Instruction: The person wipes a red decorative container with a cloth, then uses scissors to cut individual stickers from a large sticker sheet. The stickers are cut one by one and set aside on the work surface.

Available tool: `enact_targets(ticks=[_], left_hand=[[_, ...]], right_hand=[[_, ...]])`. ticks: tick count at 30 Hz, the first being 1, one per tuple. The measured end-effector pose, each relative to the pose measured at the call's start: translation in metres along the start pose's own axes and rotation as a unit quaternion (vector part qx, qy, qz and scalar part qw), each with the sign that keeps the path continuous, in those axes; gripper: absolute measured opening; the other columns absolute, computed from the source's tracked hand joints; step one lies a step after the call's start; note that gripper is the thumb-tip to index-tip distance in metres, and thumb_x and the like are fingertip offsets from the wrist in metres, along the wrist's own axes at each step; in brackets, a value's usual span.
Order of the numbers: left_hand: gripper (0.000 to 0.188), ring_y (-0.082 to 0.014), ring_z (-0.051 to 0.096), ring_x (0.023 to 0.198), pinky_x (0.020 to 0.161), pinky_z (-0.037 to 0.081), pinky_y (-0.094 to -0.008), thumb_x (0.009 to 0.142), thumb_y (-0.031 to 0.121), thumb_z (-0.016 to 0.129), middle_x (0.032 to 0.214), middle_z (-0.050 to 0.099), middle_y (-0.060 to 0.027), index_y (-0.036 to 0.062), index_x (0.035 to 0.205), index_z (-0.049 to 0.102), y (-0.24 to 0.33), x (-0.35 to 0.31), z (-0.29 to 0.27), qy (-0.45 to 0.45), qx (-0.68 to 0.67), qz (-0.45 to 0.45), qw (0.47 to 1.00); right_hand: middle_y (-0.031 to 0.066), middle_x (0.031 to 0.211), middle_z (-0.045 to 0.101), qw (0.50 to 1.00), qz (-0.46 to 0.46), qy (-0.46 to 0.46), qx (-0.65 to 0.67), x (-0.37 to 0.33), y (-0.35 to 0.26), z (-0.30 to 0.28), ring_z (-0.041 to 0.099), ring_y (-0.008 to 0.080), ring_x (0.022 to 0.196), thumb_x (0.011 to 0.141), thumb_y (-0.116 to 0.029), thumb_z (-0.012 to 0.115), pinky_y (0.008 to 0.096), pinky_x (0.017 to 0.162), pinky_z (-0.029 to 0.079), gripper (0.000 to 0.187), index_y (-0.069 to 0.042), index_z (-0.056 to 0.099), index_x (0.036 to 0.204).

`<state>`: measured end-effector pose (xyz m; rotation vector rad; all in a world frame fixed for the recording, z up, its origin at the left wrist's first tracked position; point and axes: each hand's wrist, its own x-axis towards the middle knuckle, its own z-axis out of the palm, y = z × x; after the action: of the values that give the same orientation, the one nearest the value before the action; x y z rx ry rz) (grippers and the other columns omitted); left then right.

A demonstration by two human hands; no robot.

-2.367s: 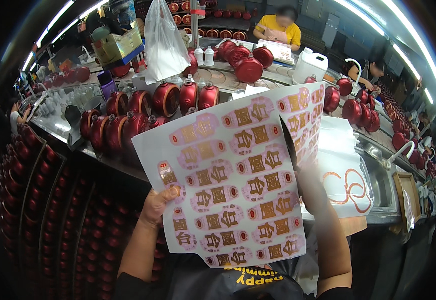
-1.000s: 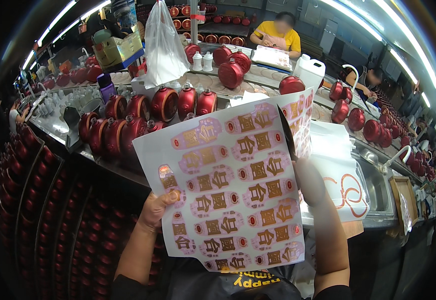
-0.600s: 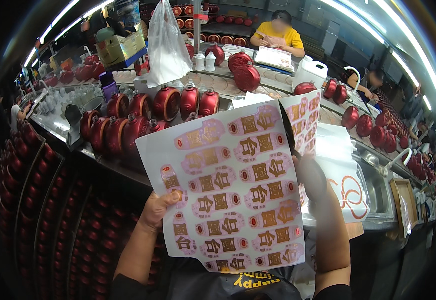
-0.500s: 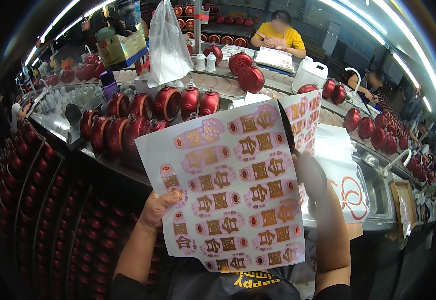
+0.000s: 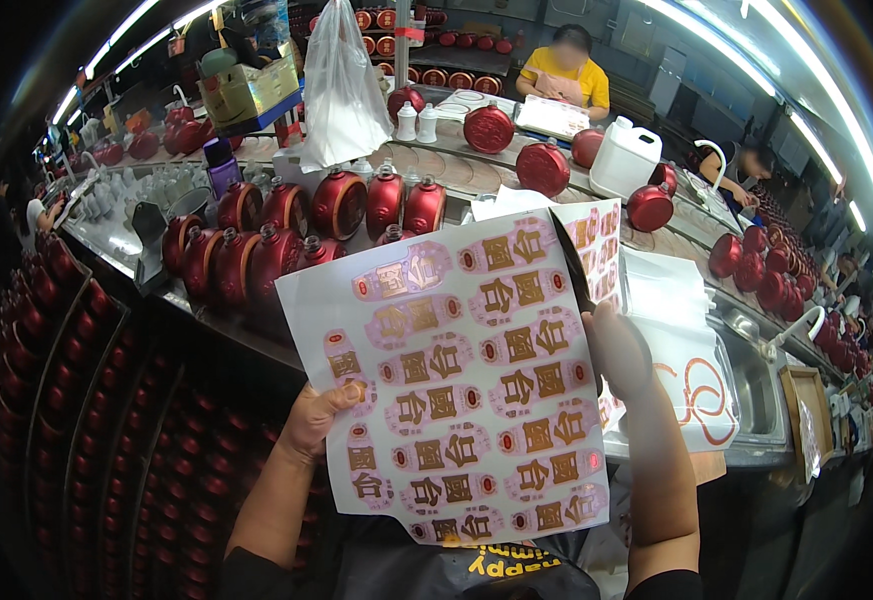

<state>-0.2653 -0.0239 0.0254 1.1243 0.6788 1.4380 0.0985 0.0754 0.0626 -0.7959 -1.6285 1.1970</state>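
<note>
A large white sheet (image 5: 307, 300) printed with rows of gold and pink labels is held up before me. My left hand (image 5: 319, 418) pinches its left edge, thumb on top. At the right edge is my right hand (image 5: 619, 352), blurred, its fingers curled and partly hidden behind the sheet. A dark, narrow blade (image 5: 571, 258), apparently of scissors, runs up from this hand; the handles are hidden. Beyond the blade, a strip of labels (image 5: 597, 245) leans away from the main sheet. Whether the two still join lower down cannot be seen.
Round red bottles (image 5: 340, 203) crowd the bench behind the sheet. More red bottles (image 5: 543, 168) stand on a conveyor near a white jug (image 5: 625, 158). A metal sink (image 5: 757, 385) is at right, racked bottles (image 5: 37, 340) at lower left. A person in yellow (image 5: 569, 75) sits opposite.
The label strip has tipped slightly left and down, and my right hand has shifted a little. Red bottles on the conveyor have moved right and nearer. My left hand keeps its grip.
</note>
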Motion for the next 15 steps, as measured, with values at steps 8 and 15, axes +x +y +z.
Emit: enact_targets(ticks=[8, 15], left_hand=[[0.040, -0.0176, 0.062, 0.095, 0.086, 0.053, -0.0354, 0.087, 0.002, 0.058, 0.111, 0.062, -0.0071, -0.0007, 0.127, 0.051, -0.005, -0.002, -0.004, 0.011, -0.013, -0.010, 1.000], [0.039, -0.0184, 0.063, 0.096, 0.086, 0.053, -0.0357, 0.087, 0.002, 0.059, 0.111, 0.062, -0.0078, -0.0002, 0.125, 0.052, -0.006, -0.004, -0.007, 0.034, 0.003, -0.009, 0.999]], right_hand=[[0.0037, 0.073, 0.058, 0.999, 0.024, -0.007, -0.032, 0.019, 0.000, -0.003, 0.052, 0.0103, 0.060, 0.091, -0.075, 0.022, 0.0233, 0.050, 0.037, 0.087, 0.001, 0.059, 0.110], [0.0100, 0.099, 0.064, 0.997, -0.043, -0.020, 0.068, 0.020, 0.004, 0.014, 0.058, 0.0137, 0.084, 0.092, -0.072, 0.030, 0.0264, 0.068, 0.046, 0.084, 0.003, 0.055, 0.122]])
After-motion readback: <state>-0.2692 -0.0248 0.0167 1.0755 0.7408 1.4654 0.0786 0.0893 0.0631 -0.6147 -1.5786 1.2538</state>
